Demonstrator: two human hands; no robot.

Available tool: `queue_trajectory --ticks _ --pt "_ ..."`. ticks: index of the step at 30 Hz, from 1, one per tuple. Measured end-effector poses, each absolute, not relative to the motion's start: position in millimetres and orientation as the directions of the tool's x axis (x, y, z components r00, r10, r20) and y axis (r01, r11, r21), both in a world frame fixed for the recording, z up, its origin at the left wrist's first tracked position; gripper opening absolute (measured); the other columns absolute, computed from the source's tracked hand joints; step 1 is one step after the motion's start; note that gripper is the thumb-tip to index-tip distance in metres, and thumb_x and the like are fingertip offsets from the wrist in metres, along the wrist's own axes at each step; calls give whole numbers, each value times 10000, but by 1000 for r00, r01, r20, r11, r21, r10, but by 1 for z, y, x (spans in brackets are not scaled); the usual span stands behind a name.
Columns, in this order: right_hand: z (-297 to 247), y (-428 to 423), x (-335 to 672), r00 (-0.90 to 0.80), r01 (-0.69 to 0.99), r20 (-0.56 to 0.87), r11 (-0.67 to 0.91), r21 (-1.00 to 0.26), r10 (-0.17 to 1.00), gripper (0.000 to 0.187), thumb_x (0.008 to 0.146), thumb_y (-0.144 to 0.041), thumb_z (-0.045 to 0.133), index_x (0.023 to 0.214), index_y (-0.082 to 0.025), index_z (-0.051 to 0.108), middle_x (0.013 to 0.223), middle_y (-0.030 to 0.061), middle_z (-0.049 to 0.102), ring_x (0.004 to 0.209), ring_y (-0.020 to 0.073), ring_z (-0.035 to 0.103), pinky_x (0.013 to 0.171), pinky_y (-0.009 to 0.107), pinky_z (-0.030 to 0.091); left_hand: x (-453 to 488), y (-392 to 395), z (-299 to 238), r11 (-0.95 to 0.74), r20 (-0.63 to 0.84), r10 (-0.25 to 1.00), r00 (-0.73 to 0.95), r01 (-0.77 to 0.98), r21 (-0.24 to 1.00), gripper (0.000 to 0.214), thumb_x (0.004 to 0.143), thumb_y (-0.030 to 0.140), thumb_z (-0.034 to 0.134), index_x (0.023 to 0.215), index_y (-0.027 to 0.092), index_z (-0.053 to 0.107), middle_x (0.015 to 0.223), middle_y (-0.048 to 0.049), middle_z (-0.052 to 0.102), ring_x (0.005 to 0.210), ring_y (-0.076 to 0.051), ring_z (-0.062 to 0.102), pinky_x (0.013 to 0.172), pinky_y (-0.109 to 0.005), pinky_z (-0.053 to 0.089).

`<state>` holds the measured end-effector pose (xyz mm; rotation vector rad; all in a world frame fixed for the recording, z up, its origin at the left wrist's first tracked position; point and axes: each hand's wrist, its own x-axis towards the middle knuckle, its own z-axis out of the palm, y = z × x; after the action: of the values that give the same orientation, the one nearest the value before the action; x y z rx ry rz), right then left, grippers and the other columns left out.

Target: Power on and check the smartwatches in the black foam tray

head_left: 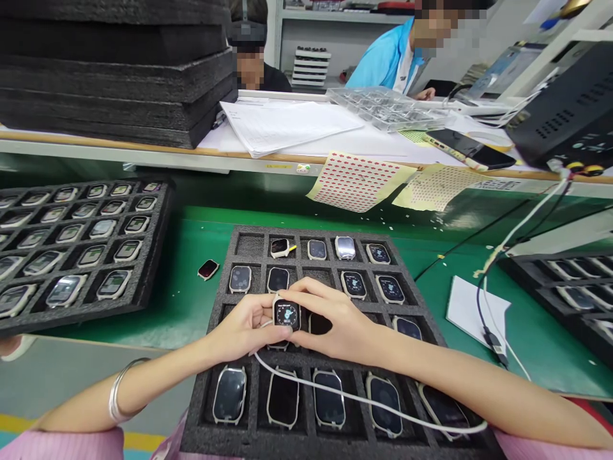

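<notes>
I'm seeing both bare forearms reaching in from the lower corners, the hands meeting over the middle of the foam tray (268,445). The left hand (249,322) is turning its palm inward, its fingers curling at the side of a lit watch (287,315) while its thumb is pressing along the lower edge. The right hand (342,319) is arching over from the other side, index finger lying along the top edge and thumb bending in near the lower corner, so both hands are pinching the watch between them.

For room, I'm having the green bench (186,319) showing in a strip to the left, where a loose watch (208,269) is lying before the left-hand tray (156,255). To the right, a white paper pad (474,310) is lying between the middle tray and the right-hand tray (541,300). A white cable (460,430) is running from below the left hand across the front row; I'm unable to tell where it is ending.

The held watch is facing the camera above the tray, its dark screen showing a round dial with a bluish centre.
</notes>
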<state>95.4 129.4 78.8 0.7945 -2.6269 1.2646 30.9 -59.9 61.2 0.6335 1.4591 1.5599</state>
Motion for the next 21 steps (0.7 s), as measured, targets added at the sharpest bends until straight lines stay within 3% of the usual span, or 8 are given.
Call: queue_trajectory --ticks 13,16,18,21 --pt "79 129 96 -873 -467 296 492 -735 -387 470 807 -172 671 1258 -186 539 991 74 575 893 186 575 780 314 512 31 -58 65 74 -209 850 -484 -282 956 315 768 353 700 976 119 666 599 30 523 375 -16 303 334 -145 227" --pt "79 129 96 -881 -450 282 488 -748 -379 479 802 -178 679 1260 -190 539 992 72 574 893 185 574 785 317 510 32 -57 66 67 -212 852 -479 -302 951 285 768 344 702 949 127 671 597 30 556 361 -15 314 362 -157 283" --pt "80 130 95 -890 -432 269 496 -753 -367 481 796 -192 691 1255 -183 547 998 74 580 896 187 577 793 322 508 32 -56 66 57 -208 862 -463 -320 946 270 774 324 701 954 127 661 639 7 615 399 -35 409 436 -176 386" --pt "84 132 94 -901 -410 245 514 -753 -359 462 801 -208 689 1242 -159 560 1012 83 596 903 191 587 806 330 504 31 -56 63 28 -182 878 -442 -333 943 242 791 293 688 959 127 638 743 -36 664 620 -117 604 633 -240 492"
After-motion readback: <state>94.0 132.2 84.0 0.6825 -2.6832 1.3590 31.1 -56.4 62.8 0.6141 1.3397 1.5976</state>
